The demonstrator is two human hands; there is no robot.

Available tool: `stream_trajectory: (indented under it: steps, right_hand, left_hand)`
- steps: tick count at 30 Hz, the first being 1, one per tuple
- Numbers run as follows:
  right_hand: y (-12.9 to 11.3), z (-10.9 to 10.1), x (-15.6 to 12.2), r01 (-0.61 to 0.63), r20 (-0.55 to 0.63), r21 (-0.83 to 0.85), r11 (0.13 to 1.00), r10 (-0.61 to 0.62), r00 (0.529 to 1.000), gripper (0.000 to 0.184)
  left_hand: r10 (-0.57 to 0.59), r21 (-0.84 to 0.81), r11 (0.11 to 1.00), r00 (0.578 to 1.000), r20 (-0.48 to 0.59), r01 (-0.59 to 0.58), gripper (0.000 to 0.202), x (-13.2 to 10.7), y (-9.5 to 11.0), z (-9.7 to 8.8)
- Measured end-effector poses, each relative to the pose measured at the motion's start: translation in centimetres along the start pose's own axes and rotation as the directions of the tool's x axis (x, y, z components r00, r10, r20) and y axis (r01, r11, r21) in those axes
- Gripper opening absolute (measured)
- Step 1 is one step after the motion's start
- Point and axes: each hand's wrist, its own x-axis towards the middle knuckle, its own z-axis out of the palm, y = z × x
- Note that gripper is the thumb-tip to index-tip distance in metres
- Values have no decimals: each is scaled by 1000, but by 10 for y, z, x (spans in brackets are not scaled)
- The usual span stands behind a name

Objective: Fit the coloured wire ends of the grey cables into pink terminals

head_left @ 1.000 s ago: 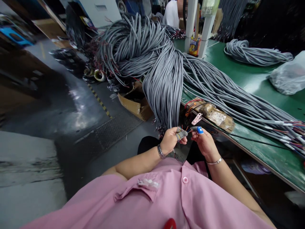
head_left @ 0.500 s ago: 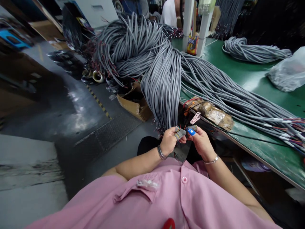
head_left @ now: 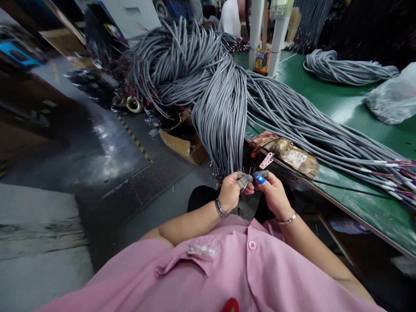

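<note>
In the head view my left hand (head_left: 229, 191) is closed in a pinch, with grey covers on its fingers. Thin coloured wires (head_left: 243, 170) stick up between the fingertips of both hands. Close beside it, my right hand (head_left: 277, 197) pinches at the same wires, a blue cover on its thumb and a grey one on its forefinger. The fingertips nearly meet, and the exact grip on each wire is hidden. Just beyond the hands hang the ends of a thick bundle of grey cables (head_left: 224, 117), draped over the table edge.
A green table (head_left: 344, 108) carries more grey cables to the right. At its edge lie a taped wooden block (head_left: 292, 156) and a pink clip (head_left: 267, 160). An open cardboard box (head_left: 182, 145) stands on the floor, left of the bundle. A person in white (head_left: 230, 18) is behind the table.
Both hands stay in nearly the same place, with only slight shifts of the fingers. The coloured wires between the fingertips have changed their angle a little.
</note>
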Motion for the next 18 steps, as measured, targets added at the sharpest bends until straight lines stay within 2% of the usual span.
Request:
stream_trajectory:
  steps: [5, 12, 18]
  right_hand:
    - [-8, 7, 5, -14, 37, -4, 1000, 14, 999, 21]
    - [0, 10, 3, -9, -49, 58, 998, 11, 999, 19]
    - [3, 17, 1, -37, -42, 228, 973, 48, 998, 17]
  left_hand:
    - [28, 35, 999, 999, 37, -30, 31, -2, -2, 0]
    - [39, 13, 999, 999, 16, -39, 29, -1, -4, -1]
    - [16, -39, 999, 1000, -11, -17, 31, 1, -4, 1]
